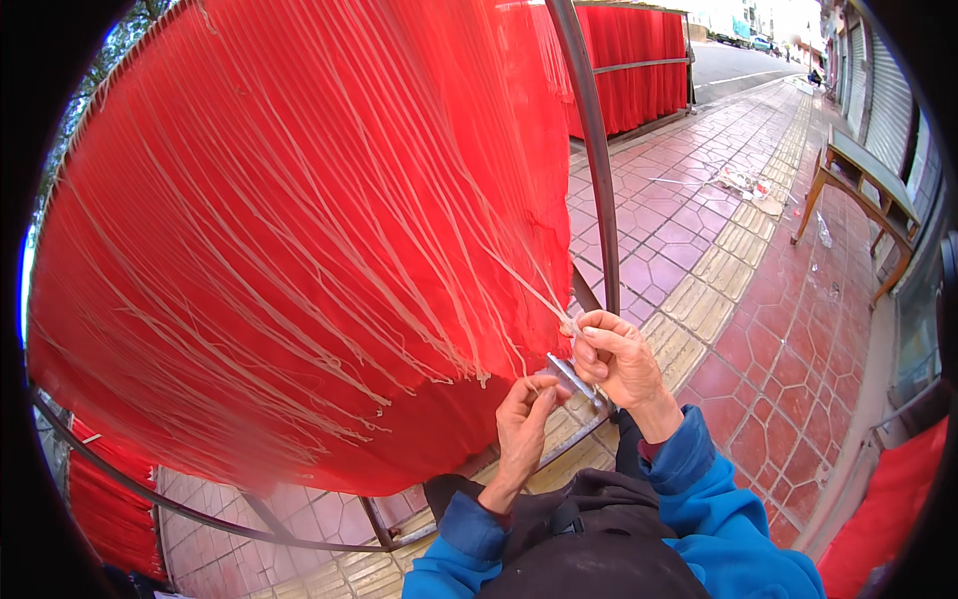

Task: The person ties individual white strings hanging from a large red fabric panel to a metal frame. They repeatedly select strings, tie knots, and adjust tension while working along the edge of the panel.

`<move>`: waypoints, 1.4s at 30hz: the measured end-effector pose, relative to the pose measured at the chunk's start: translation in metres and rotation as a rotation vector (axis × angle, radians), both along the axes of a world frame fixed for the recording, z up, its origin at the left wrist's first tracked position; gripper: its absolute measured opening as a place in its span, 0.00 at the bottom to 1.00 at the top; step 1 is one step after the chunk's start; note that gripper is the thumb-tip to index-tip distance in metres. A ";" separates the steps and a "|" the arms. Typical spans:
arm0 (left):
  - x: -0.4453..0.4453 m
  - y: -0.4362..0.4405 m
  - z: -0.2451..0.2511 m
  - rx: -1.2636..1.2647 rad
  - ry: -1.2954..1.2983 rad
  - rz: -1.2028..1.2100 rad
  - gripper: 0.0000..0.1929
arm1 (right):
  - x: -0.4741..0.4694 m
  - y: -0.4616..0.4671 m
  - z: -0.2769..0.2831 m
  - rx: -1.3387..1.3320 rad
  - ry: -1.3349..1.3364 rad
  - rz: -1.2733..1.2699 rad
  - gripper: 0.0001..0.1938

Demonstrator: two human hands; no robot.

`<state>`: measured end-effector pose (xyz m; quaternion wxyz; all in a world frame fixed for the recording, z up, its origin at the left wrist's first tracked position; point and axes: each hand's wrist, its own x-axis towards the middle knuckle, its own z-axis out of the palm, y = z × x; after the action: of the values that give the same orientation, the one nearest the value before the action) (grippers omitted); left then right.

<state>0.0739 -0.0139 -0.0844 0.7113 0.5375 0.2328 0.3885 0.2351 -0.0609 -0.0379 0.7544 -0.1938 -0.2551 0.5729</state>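
A large sheet of red fabric or fine red strands (464, 419) hangs on a metal frame before me, with many pale cords (359, 187) running down over it. Pinched between the thumb and fingers of my right hand (625, 363) are the gathered, knotted ends of some cords (561, 314), drawn taut at the red sheet's right edge. Lower and to the left, my left hand (524, 427) has its thumb and forefinger together on the end of another pale cord (513, 352). Several other cord ends hang loose with small knots near the bottom edge.
A curved metal post (595, 150) rises just beyond my right hand, and a lower rail (224, 528) crosses at the left. Behind stands another red-hung rack (636, 75). A wooden table (861, 172) and litter (748, 183) are on the tiled pavement (756, 359).
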 end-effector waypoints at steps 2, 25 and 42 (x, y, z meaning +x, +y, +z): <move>0.007 0.010 -0.009 0.010 0.000 0.026 0.08 | -0.002 0.000 -0.001 0.006 0.018 0.000 0.07; -0.002 -0.023 -0.013 1.080 0.318 0.146 0.10 | -0.004 0.005 -0.002 -0.020 -0.028 -0.103 0.07; 0.010 -0.017 -0.015 1.012 0.350 0.224 0.08 | -0.030 -0.007 0.032 -0.157 -0.661 -0.183 0.29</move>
<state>0.0842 -0.0312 -0.0990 0.2686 0.8412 0.1873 0.4303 0.2050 -0.0680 -0.0056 0.6622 -0.4482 -0.4223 0.4269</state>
